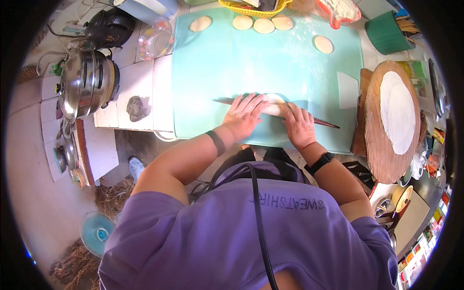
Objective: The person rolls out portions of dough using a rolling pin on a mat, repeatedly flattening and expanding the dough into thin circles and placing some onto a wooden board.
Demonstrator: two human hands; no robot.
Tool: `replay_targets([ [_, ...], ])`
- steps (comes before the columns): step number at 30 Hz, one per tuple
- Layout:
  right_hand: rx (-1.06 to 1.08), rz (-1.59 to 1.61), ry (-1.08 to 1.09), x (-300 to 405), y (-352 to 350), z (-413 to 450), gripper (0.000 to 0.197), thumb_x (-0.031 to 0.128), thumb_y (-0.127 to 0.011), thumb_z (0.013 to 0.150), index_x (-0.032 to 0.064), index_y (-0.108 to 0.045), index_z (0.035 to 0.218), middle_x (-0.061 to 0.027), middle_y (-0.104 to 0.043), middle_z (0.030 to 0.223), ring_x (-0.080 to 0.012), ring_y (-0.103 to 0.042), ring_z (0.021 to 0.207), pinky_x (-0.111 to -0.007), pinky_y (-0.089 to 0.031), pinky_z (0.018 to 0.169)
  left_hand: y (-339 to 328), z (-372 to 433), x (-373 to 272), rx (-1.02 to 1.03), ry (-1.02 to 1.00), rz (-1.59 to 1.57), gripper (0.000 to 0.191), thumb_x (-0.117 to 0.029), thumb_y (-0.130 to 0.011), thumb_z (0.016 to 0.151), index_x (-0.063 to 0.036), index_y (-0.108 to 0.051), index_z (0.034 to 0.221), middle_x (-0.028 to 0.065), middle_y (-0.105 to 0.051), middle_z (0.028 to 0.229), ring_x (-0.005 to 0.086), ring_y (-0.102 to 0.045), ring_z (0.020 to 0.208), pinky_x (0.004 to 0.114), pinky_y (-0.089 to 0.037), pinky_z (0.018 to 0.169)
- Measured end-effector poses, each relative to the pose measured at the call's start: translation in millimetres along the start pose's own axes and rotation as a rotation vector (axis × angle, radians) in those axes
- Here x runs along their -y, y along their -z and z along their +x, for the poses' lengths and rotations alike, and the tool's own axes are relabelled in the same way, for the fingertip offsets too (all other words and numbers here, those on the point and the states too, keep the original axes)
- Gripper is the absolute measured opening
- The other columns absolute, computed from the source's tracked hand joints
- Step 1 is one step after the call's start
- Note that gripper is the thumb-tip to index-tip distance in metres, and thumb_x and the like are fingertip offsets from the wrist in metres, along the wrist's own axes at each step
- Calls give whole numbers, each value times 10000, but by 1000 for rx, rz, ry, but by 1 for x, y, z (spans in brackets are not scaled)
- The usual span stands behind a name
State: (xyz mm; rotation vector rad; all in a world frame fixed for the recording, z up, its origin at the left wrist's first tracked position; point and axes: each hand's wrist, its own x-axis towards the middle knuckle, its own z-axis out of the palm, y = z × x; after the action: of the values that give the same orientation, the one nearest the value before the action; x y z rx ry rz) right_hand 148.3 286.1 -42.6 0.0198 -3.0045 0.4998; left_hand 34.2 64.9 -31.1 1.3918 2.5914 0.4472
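Observation:
A dark tapered rolling pin [328,123] lies across the lower part of a pale green mat [217,65], with white dough [273,110] wrapped around its middle. My left hand [246,114] rests on the dough and pin from the left, fingers pointing away from me. On the other side, my right hand [299,123] presses on the pin at the dough's right end. A piece of dough [273,98] also shows just behind the pin, between my hands. Several small flat dough rounds [264,26] lie along the mat's far side, one of them [323,44] further right.
Right of the mat, a round corrugated board [375,108] bears a large thin dough sheet [397,112]. A white scraper [348,90] lies near the mat's right edge. A steel steamer pot [81,85] and a glass bowl [156,40] stand left; a yellow basket [253,13] is behind.

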Motion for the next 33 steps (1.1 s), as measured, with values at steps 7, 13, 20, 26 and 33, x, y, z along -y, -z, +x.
replay_targets([
  [7,-11,-62,-187,-54,49,45,615,295,-701,870,137,-477,1421,-92,-463,1439,-287,-456,1291,-507,-292,1117,41,64,21,-11,210,81,636,-372,-618,915,-159,-410,1477,95,-360,1554,306,-278,1469,563,-183,1192],
  [13,57,-76,61,-13,12,71,724,295,-690,869,150,-359,1496,-69,-405,1507,-268,-362,1410,-567,-229,1160,-13,90,-11,-103,173,-9,644,-320,-643,888,-142,-419,1465,99,-426,1503,302,-362,1423,511,-234,1184],
  [20,116,-125,-182,-52,32,110,704,311,-673,886,173,-360,1501,-31,-385,1541,-235,-353,1428,-538,-205,1187,24,117,41,-114,88,173,594,-343,-624,905,-131,-453,1433,75,-458,1467,293,-402,1380,510,-278,1147],
  [26,168,-100,-11,-21,13,123,586,309,-629,919,194,-421,1455,-16,-425,1517,-235,-388,1404,-497,-246,1180,7,119,30,-101,75,168,559,-347,-585,941,-138,-442,1439,61,-444,1491,262,-353,1426,487,-263,1173],
  [33,75,-118,-65,-65,16,126,484,269,-635,909,183,-510,1368,3,-443,1493,-224,-439,1349,-446,-356,1097,23,109,72,-141,107,204,427,-355,-583,947,-181,-556,1336,35,-486,1459,237,-390,1399,447,-308,1139],
])
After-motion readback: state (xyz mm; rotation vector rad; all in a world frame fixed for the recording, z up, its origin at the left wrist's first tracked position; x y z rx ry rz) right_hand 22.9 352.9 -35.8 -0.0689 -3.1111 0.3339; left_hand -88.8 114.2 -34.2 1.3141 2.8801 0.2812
